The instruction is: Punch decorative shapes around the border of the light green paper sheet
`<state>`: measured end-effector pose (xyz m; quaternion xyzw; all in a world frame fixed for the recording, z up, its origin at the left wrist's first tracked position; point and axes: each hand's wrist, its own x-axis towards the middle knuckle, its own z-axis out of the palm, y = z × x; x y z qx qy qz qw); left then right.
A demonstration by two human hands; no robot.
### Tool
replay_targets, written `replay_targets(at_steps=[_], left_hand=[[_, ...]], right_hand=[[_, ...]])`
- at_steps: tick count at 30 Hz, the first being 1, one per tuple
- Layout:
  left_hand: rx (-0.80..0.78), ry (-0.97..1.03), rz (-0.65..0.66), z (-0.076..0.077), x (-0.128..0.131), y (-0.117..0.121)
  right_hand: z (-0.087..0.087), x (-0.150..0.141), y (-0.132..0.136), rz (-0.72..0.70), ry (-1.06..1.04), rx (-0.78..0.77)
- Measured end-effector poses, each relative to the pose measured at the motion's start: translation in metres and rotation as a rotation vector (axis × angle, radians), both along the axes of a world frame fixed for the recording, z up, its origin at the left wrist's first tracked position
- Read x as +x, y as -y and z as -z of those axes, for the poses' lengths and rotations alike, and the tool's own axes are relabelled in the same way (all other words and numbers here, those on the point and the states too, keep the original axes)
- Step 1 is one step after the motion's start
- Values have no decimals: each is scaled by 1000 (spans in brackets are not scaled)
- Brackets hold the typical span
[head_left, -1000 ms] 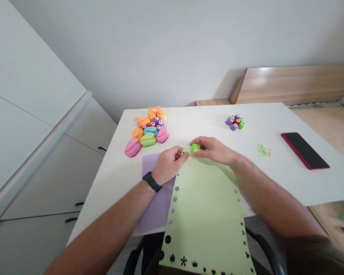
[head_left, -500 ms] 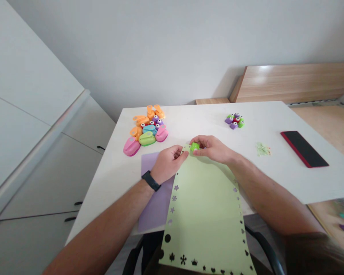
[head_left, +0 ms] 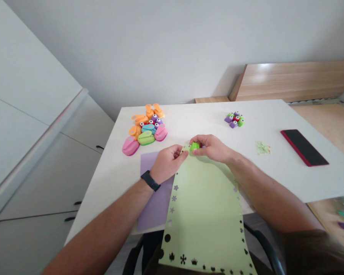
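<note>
A pale green sheet of paper (head_left: pixel 206 206) slopes down from the table and hangs over its near edge, with shaped holes along its borders. My left hand (head_left: pixel 169 162) pinches the sheet's far left corner between thumb and fingers; a dark band is on that wrist. At the far edge, my right hand (head_left: pixel 210 148) grips a small green paper punch (head_left: pixel 194 146), which sits on the paper close to the corner. The punch's slot is hidden. Partly under the green sheet and my left arm lies a purple sheet (head_left: pixel 151 212).
Larger lever punches (head_left: pixel 146 138) in orange, pink, green and blue cluster at the table's left, small ones among them. Several small punches (head_left: pixel 234 119) sit at the back right. Paper cutouts (head_left: pixel 263 148) and a black-and-red slab (head_left: pixel 304 148) lie on the right of the white table (head_left: pixel 189 118).
The view has shifted slightly. Both hands keep their hold, the left on the green sheet and the right on the punch at its far edge.
</note>
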<state>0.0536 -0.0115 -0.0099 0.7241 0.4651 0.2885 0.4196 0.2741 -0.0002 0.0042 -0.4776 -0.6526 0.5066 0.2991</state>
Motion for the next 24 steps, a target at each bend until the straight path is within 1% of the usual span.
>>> replay_targets(at_steps=[8, 14, 19, 24], left_hand=[[-25, 16, 11, 0, 1, 0], [-9, 17, 9, -1, 1, 1], [-19, 45, -3, 0, 1, 1], [39, -49, 3, -1, 2, 0]], right_hand=[[3, 0, -1, 11, 25, 8], [4, -2, -2, 17, 32, 6], [-1, -5, 1, -1, 53, 20], [-6, -8, 5, -25, 91, 45]])
